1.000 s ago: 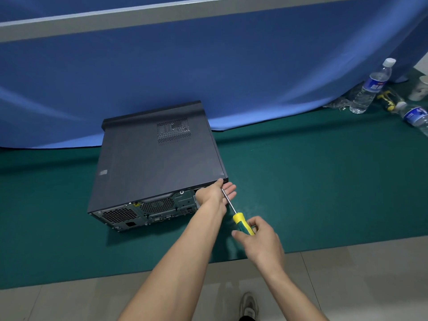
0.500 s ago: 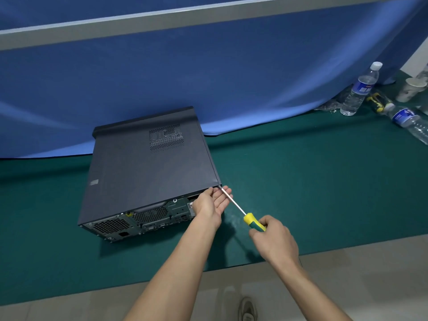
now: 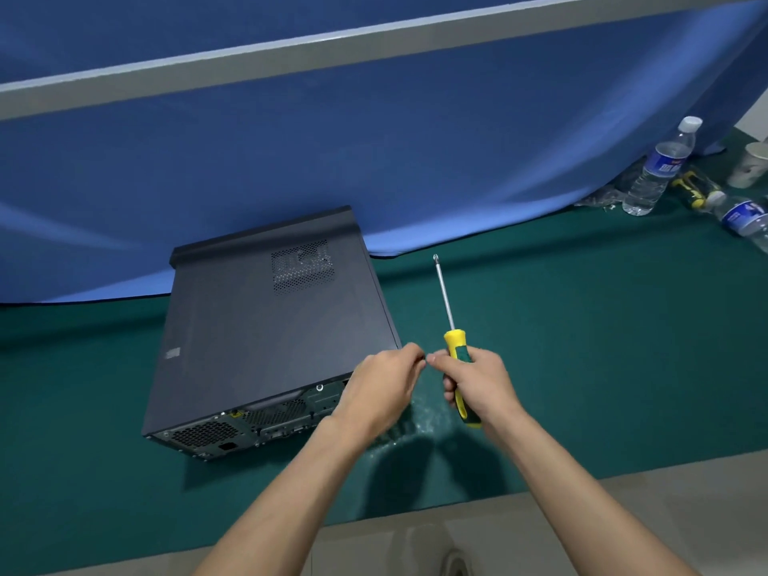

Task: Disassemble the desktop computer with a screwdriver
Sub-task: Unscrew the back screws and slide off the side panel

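A black desktop computer case (image 3: 266,326) lies on its side on the green mat (image 3: 582,347), its rear panel with ports and vents facing me. My right hand (image 3: 482,384) grips the yellow-and-green handle of a screwdriver (image 3: 445,301), whose shaft points up and away, clear of the case. My left hand (image 3: 382,388) hovers by the case's near right corner with its fingers curled. Its fingertips pinch a tiny dark piece, seemingly a screw (image 3: 424,359), right against my right thumb.
A blue cloth (image 3: 374,160) hangs behind the case. At the far right stand a water bottle (image 3: 660,168), a lying bottle (image 3: 744,218), a paper cup (image 3: 754,164) and a yellow-black tool (image 3: 694,189). The mat ends at pale floor tiles (image 3: 623,513) near me.
The screwdriver tip has left the case's rear corner and swung upward. My left hand lifted off the corner and curled its fingers, meeting my right hand.
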